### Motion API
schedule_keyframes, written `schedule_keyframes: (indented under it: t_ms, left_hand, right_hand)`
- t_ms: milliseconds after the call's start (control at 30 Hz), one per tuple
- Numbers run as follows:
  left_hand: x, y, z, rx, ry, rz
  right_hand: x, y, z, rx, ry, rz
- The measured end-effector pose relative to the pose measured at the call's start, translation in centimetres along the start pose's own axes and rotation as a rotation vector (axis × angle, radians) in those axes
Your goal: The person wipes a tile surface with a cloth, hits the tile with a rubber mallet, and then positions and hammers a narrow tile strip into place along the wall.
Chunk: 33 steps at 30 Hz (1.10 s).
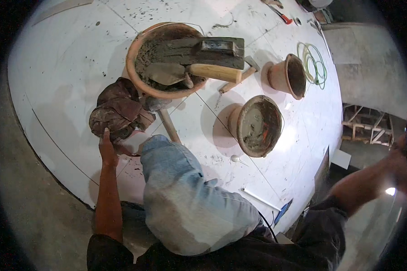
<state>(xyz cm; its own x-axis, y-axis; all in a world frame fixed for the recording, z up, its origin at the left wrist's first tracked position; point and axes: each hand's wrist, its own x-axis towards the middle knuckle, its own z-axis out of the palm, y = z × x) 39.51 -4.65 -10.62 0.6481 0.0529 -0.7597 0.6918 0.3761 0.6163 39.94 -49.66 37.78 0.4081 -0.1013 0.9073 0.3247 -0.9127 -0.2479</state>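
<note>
My left hand (107, 151) is at the near edge of a crumpled dark brown bundle (117, 110), cloth or bag. Its thumb lies on the folds; the other fingers are hidden. Under the bundle a pale piece with a reddish edge (133, 142) shows. My right hand (400, 156) is raised at the far right beside a dark shape, its fingers mostly hidden. Beyond the bundle stands a wide orange bucket (132, 58) with grey mortar. A plastering float (181, 52) and a pointed trowel (167, 73) with a wooden handle (215, 72) lie across it.
Two smaller buckets lean to the right, one with wet grey mix (253, 124), the other (287, 77) near a green hose coil (313, 67). Hammers (242, 77) (168, 126) lie by the large bucket. A white-handled tool (261, 198) rests near my knee (185, 180).
</note>
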Motion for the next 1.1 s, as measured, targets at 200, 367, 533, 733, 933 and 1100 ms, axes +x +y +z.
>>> schedule_keyframes:
  t_ms: [200,367,533,733,933,1100]
  left_hand:
    - [-1.9,-1.0,0.7,0.022,0.118,0.112]
    - [-2.5,-0.5,-0.1,0.044,0.159,0.366]
    - [-2.6,-0.6,0.3,0.058,0.266,0.440]
    - [-4.5,1.1,1.9,0.028,0.154,0.588]
    - [-6.1,0.8,4.6,0.093,0.121,0.841]
    - [-7.2,2.6,2.8,0.359,0.148,1.077]
  right_hand:
    - [-34.9,15.9,-4.3,-0.771,-0.738,0.520]
    - [-39.4,14.7,-5.0,-0.221,-0.442,1.006]
    - [-31.7,10.5,-4.7,0.585,0.033,1.624]
    - [-31.5,10.5,-5.4,0.972,0.017,1.776]
    - [-33.8,20.2,-11.8,0.299,-0.671,1.679]
    - [-30.4,9.8,1.5,-0.299,-0.734,0.609]
